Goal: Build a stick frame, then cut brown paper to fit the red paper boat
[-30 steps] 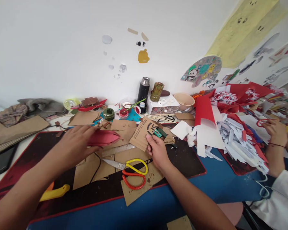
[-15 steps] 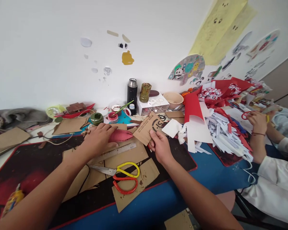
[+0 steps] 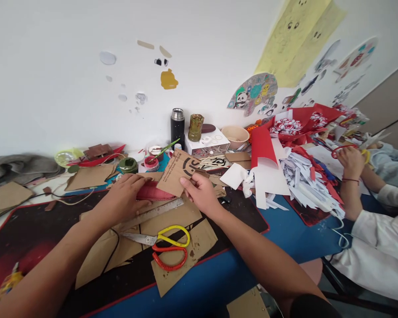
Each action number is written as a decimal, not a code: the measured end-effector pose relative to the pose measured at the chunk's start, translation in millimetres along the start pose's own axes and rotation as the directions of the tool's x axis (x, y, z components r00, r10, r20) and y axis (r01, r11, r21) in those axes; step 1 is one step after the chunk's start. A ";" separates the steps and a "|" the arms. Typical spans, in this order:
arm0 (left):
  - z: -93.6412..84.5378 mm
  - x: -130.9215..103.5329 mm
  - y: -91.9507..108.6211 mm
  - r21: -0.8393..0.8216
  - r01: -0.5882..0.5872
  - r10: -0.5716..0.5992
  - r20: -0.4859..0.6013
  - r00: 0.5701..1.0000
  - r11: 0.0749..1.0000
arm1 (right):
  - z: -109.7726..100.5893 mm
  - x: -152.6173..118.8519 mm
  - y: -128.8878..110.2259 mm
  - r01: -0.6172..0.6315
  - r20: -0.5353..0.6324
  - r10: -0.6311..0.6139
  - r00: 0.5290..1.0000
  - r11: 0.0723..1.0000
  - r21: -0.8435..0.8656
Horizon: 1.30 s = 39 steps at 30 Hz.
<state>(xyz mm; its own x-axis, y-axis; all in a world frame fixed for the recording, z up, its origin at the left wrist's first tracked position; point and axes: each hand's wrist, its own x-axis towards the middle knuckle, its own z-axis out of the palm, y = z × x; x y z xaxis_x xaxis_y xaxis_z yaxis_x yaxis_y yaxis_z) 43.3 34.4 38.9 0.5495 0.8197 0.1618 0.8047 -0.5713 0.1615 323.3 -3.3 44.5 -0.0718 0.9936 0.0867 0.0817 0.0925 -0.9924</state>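
My left hand (image 3: 125, 194) straddles a red pointed piece (image 3: 152, 190), which looks like painted cardboard, its fingers over the far side and thumb along the near edge. Between thumb and fingers of my right hand (image 3: 202, 192) is a brown cardboard piece (image 3: 175, 172) with black print. That piece is tilted up and overlaps the right tip of the red one. A clear ruler (image 3: 162, 211) lies just below them on cardboard sheets (image 3: 179, 218). Nearer to me rest scissors (image 3: 161, 240) with one yellow and one red handle.
Behind are a green paint jar (image 3: 128, 165), a red paint jar (image 3: 151, 164), a black thermos (image 3: 177, 128) and a beige bowl (image 3: 235, 136). White paper strips (image 3: 305, 181) are heaped at right, beside another person's hand (image 3: 350, 161) with scissors. A yellow-handled tool (image 3: 9, 282) lies lower left.
My right hand has brought the printed cardboard leftward, so it now covers the red piece's right end. My left hand stays on the red piece. The view has shifted slightly.
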 end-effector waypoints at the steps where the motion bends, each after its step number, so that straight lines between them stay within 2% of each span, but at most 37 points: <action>1: -2.2 0.2 2.1 -0.015 -0.006 0.006 -0.002 1.000 1.000 | 0.7 2.4 -0.6 0.026 -0.001 -0.026 1.000 0.998 -0.062; 6: -11.2 -5.4 12.8 -0.049 -0.005 0.005 -0.003 1.000 0.999 | -1.8 10.6 -3.1 0.159 0.010 -0.168 0.986 0.913 -0.376; 13: -12.8 -15.5 22.8 -0.042 -0.087 0.082 -0.102 0.991 0.995 | -3.8 9.2 -7.4 0.271 0.160 -0.220 0.962 0.745 -0.610; 18: -6.1 -14.6 18.9 -0.052 -0.067 0.061 -0.110 0.992 0.996 | -2.1 12.0 -5.1 0.291 0.241 -0.164 0.957 0.562 -0.774; 24: -2.0 -3.6 12.8 -0.041 -0.028 0.025 -0.066 0.997 0.999 | 2.4 23.5 -7.8 0.225 0.257 0.026 0.966 0.410 -0.884; 30: 10.2 8.1 5.8 0.010 -0.021 0.022 -0.035 0.999 1.000 | 8.8 37.7 -3.4 0.221 0.270 0.101 0.958 0.347 -0.912; 36: 6.8 -7.4 11.1 0.025 -0.015 0.020 -0.201 0.979 1.000 | 10.6 42.6 0.2 0.190 0.245 0.133 0.960 0.333 -0.924; 39: 8.5 -13.8 23.3 0.016 -0.055 0.057 -0.183 0.982 0.998 | 12.0 43.4 1.5 0.172 0.229 0.145 0.963 0.324 -0.930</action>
<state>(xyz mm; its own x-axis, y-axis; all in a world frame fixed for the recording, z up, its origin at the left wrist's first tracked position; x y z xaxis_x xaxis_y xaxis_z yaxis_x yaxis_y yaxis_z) 56.3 10.2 32.1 0.5438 0.7647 0.3457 0.7770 -0.6144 0.1369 308.3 39.2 45.8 -0.2848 0.9552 -0.0808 0.9387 0.2609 -0.2252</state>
